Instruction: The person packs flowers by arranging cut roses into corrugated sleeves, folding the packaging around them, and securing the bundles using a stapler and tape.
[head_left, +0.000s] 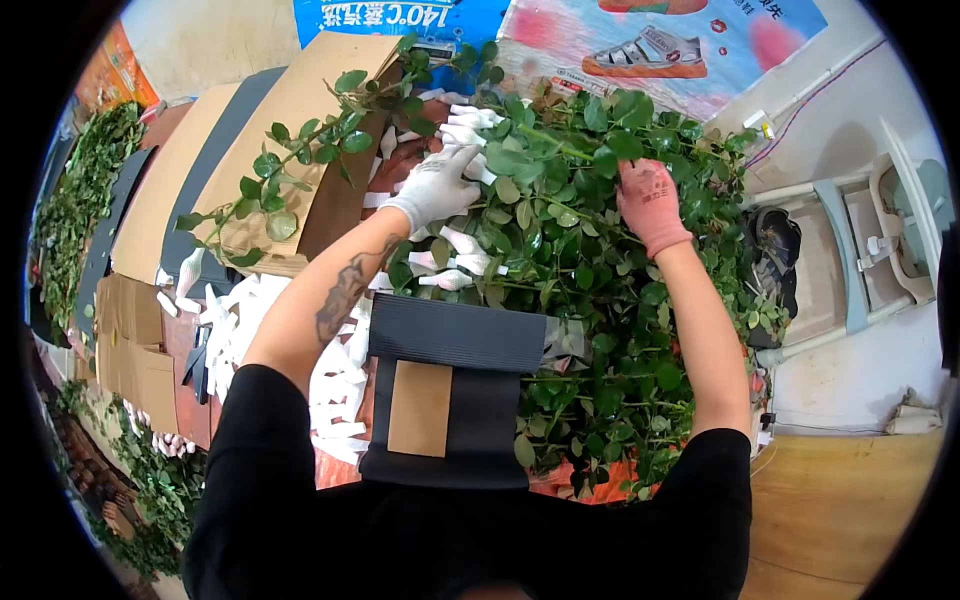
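My left hand (440, 187), in a white glove, reaches in among rose buds in white net sleeves (470, 125). Its fingers are stretched out with the thumb apart, close to the sleeved buds; whether the fingertips touch one is unclear. My right hand (650, 205), in a pink glove, is closed at the upper right of the leafy pile, its fingertips partly hidden by leaves. A green rose stem (555, 143) runs from the buds toward its curled fingers. Beneath both hands lies a thick heap of leafy rose stems (600, 290), with more sleeved buds (450, 262) along its left side.
A black ridged board (455, 335) with a cardboard piece (420, 408) stands in front of me. White paper strips (340, 385) lie to its left. Cardboard sheets (285, 130) with a rose branch (290, 165) lie at upper left. A plastic rack (850, 240) is at right.
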